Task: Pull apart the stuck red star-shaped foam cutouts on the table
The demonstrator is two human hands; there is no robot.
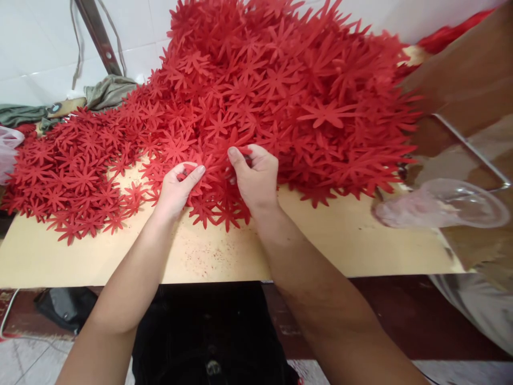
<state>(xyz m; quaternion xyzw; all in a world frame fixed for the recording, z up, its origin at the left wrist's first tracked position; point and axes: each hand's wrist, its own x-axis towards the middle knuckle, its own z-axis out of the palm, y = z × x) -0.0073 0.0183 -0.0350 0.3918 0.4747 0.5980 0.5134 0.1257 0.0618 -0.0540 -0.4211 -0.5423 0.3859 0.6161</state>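
A big heap of red flower-shaped cutouts [276,80] with long thin petals covers much of the table. In front of it, my left hand [178,187] is closed in a pinch, with a red petal showing between thumb and forefinger. My right hand [258,176] pinches a red flower-shaped cutout [245,151] near its petal tips. Between the two hands lie more red cutouts, so I cannot tell whether both hands hold the same piece. A lower spread of the same cutouts [80,171] lies at the left.
The pale wooden table [340,246] has red specks near its front edge. At the right stand a clear plastic cup [460,203] lying on its side and a brown cardboard sheet [460,80]. Grey-green cloth [108,91] lies against the tiled wall. A plastic bag [8,152] sits far left.
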